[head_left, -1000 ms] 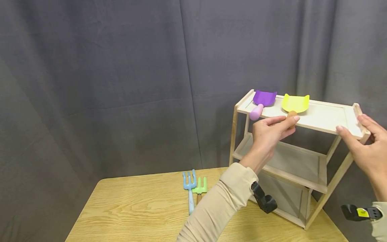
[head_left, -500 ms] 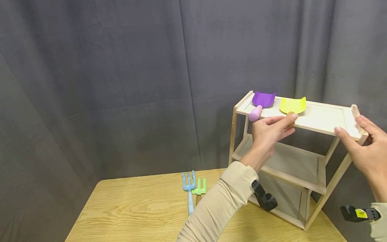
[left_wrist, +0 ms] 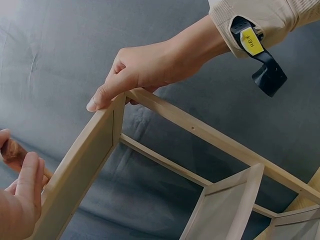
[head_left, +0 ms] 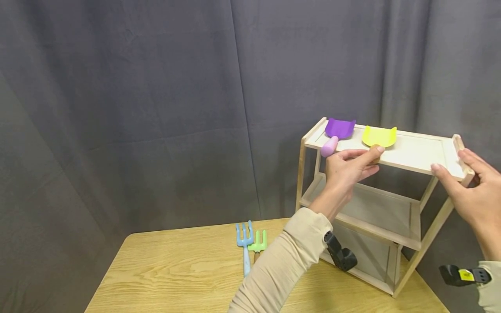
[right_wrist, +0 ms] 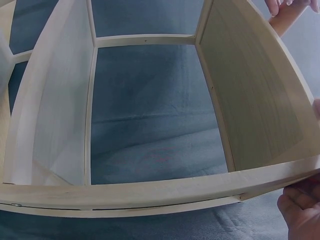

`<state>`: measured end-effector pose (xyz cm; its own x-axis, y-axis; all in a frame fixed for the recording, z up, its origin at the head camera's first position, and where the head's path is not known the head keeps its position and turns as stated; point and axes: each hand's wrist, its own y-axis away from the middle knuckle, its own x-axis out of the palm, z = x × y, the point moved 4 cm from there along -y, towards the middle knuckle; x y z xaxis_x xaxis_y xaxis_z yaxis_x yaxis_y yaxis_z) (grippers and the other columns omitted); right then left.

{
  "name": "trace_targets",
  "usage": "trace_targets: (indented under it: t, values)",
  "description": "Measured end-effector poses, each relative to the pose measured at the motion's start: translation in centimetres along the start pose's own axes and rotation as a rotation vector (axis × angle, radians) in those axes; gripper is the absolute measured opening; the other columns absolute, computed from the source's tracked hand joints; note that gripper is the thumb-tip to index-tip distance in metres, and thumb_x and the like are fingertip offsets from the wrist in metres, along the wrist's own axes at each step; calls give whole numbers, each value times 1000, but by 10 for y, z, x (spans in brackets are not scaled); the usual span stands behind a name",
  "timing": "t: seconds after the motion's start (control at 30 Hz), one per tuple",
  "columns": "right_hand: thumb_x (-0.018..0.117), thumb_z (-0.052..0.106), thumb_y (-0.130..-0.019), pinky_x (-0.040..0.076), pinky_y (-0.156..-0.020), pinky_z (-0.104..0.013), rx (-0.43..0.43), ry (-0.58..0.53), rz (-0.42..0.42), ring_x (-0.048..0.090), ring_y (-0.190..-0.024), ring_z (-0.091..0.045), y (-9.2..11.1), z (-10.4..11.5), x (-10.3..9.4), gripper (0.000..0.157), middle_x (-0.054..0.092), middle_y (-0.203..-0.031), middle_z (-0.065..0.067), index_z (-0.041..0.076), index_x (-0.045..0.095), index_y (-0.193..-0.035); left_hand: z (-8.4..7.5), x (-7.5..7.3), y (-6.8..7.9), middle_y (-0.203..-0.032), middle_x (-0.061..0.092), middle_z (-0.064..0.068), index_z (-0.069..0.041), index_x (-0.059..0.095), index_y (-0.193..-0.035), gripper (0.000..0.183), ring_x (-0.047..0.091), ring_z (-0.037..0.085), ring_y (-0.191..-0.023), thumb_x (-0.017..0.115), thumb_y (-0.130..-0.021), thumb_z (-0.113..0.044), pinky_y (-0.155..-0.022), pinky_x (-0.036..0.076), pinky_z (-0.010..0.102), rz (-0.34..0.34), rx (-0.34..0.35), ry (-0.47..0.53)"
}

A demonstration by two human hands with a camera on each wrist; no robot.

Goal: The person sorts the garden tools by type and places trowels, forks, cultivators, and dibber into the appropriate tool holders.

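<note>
My left hand point(head_left: 350, 169) pinches the brown wooden handle point(left_wrist: 15, 153) of a toy shovel between thumb and fingers. The shovel's yellow blade point(head_left: 379, 137) lies on the top board of a wooden three-tier shelf point(head_left: 416, 156), while its handle sticks out past the front edge. To its left on that board lies a purple shovel point(head_left: 339, 129), its pink handle also overhanging the front. My right hand point(head_left: 475, 187) grips the right end of the top board, thumb at the front edge and fingers over the end rail. The left hand covers most of the wooden handle.
A blue hand fork point(head_left: 245, 245) and a green one point(head_left: 258, 244) lie side by side on the wooden table point(head_left: 176, 269), partly behind the left sleeve. Grey curtains point(head_left: 156, 108) hang behind. The shelf's slanted front leg point(head_left: 424, 243) comes down to the table's right.
The yellow shovel's handle has sunk slightly, and less of it shows past my left thumb. The whole scene has drifted a little left in view. My right hand keeps its grip on the shelf.
</note>
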<state>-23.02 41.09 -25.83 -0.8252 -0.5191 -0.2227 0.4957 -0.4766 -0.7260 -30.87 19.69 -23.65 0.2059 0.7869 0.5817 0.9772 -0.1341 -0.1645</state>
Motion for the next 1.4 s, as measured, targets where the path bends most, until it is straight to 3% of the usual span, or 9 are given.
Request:
trace_targets:
  t: [0.7, 1.2, 1.4]
  values:
    - [72, 16, -85, 36, -94, -7, 4, -4, 8, 44, -117, 5, -1, 0, 0, 56, 46, -144, -14, -3, 53, -135, -2, 1, -1, -70, 69, 10, -1, 68, -75, 12, 69, 38, -76, 80, -76, 2, -57, 58, 31, 34, 3, -13]
    - [71, 14, -86, 36, -95, -9, 3, -30, 10, 45, -118, 2, 0, 1, 1, 56, 45, -144, -15, -3, 52, -136, -3, -1, 1, -71, 69, 9, -3, 69, -75, 13, 65, 20, -58, 81, -76, -1, -56, 58, 31, 21, -8, -22]
    - [72, 16, -85, 36, -96, -9, -1, -5, 9, 44, -118, 4, -1, 3, 1, 57, 46, -144, -14, -2, 52, -136, -4, -4, 2, -74, 69, 9, -4, 68, -78, 12, 63, 21, -55, 80, -78, -4, -55, 58, 32, 47, -11, -23]
